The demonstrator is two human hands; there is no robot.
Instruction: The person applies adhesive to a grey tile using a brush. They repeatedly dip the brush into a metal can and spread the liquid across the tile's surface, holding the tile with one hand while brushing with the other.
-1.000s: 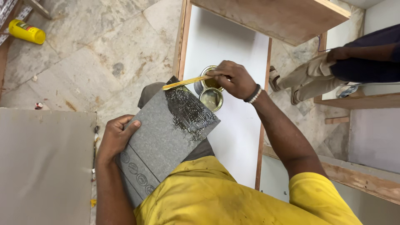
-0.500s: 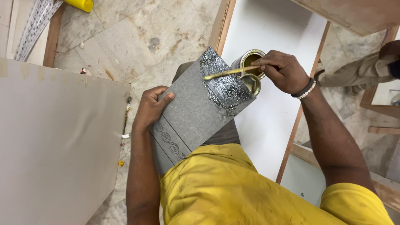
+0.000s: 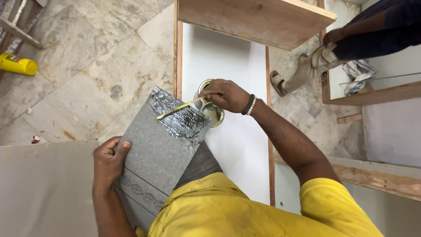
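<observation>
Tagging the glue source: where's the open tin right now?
In the head view the tin stands on the white board, just under the right hand, beside the far corner of the grey sheet that the left hand steadies.

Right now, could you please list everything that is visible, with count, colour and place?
grey sheet: one, grey with a glossy wet patch at its far end, across the lap
stick: one, yellowish, over the wet patch
tin can: one, metal, open, on the white panel
white panel: one, white, wood-edged, on the floor
bottle: one, yellow, far left on the floor
another person: one, dark top, upper right
left hand: grip on the sheet's edge
right hand: grip on the stick
</observation>
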